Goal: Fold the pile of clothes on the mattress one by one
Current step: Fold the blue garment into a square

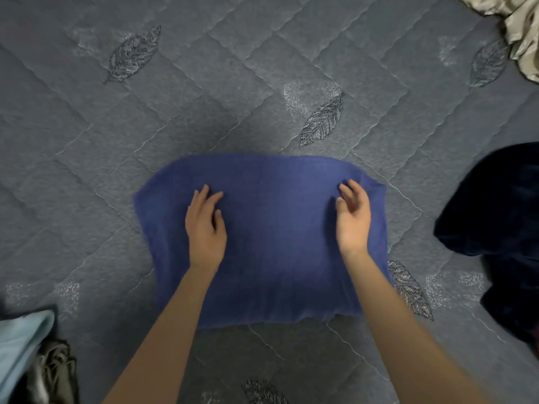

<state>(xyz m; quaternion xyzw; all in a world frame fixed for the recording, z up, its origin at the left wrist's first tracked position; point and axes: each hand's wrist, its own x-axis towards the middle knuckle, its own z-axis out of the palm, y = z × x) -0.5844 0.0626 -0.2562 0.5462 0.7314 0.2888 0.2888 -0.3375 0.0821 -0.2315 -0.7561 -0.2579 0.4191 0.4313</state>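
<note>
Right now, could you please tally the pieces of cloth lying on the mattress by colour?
Blue folded cloth: 1
Dark navy garment: 1
Beige cloth: 1
Light blue cloth: 1
Grey-brown cloth: 1
Total: 5

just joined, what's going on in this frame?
A person is folding clothes on a grey quilted mattress. A blue garment lies in front of them, already folded into a rough rectangle. The left hand and right hand are both on its upper half with fingers relaxed, gripping nothing. Other clothes wait around it: a dark navy piece at right, beige fabric top right.
</note>
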